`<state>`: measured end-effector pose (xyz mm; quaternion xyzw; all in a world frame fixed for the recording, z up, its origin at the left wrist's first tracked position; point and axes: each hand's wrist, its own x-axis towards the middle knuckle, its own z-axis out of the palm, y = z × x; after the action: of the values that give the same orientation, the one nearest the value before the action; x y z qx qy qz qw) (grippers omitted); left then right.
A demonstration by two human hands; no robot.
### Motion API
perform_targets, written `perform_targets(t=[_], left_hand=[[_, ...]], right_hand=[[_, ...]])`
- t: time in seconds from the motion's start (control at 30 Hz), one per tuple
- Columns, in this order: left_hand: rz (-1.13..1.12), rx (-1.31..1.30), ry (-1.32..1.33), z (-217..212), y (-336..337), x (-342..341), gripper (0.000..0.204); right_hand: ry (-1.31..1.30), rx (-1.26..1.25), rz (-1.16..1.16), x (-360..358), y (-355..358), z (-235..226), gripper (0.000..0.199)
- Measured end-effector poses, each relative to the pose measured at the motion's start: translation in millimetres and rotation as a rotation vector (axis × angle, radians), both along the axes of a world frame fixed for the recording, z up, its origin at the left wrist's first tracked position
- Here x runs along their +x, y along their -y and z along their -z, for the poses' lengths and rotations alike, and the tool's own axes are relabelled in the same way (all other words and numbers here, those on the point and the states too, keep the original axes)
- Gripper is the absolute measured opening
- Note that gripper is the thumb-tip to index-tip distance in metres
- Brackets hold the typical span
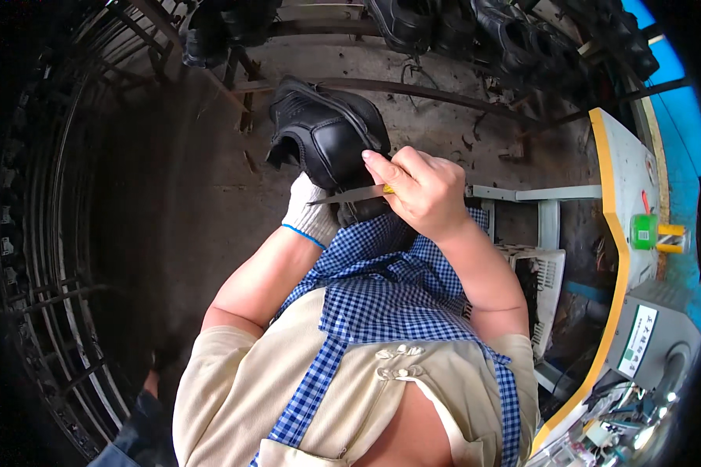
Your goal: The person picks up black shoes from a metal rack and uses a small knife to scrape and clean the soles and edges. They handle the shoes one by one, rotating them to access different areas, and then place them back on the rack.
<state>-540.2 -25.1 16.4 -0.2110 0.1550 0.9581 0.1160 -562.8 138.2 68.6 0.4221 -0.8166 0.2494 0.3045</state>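
The right hand [424, 191], bare, is curled around the yellow handle of a knife [346, 195], fingers folded in and the thumb stretched forward along the side of a black leather shoe [336, 144]. The blade points left, across the lower side of the shoe and in front of the left hand [308, 204]. That hand wears a white knitted glove with a blue edge at the wrist and sits against the lower part of the shoe — its fingers are hidden there, so I cannot tell how tightly they close.

The shoe is held out in front of the person, above a blue-and-white checked apron [401, 307] worn over a cream shirt [237, 381]. Beyond, more black shoes [403, 25] line a rack along the top. To the right stand a white crate [549, 284] and a yellow-edged bench [627, 163] — a green container [644, 232] and a grey machine [654, 311] beside its edge.
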Motion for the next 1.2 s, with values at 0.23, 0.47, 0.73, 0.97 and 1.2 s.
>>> perform_targets(t=[0.23,0.47,0.73,0.97,1.2], left_hand=[[-0.003,0.029,-0.122,-1.4,-7.0,0.4,0.03],[0.011,-0.139,-0.017,5.8,-7.0,-0.7,0.028],[0.054,-0.145,0.043,-10.5,-5.1,0.6,0.032],[0.02,-0.037,0.05,-8.2,14.5,-5.6,0.032],[-0.041,0.067,0.016,17.3,27.2,-13.7,0.031]], right_hand=[[0.003,0.104,0.005,-4.5,0.8,-19.7,0.031],[-0.077,0.4,0.069,-7.3,6.5,-38.2,0.006],[0.116,0.26,0.047,-18.4,9.0,-30.3,0.026],[0.276,-0.041,0.414,-51.4,-44.0,11.5,0.023],[0.37,-0.144,-0.069,4.1,-18.6,-3.2,0.02]])
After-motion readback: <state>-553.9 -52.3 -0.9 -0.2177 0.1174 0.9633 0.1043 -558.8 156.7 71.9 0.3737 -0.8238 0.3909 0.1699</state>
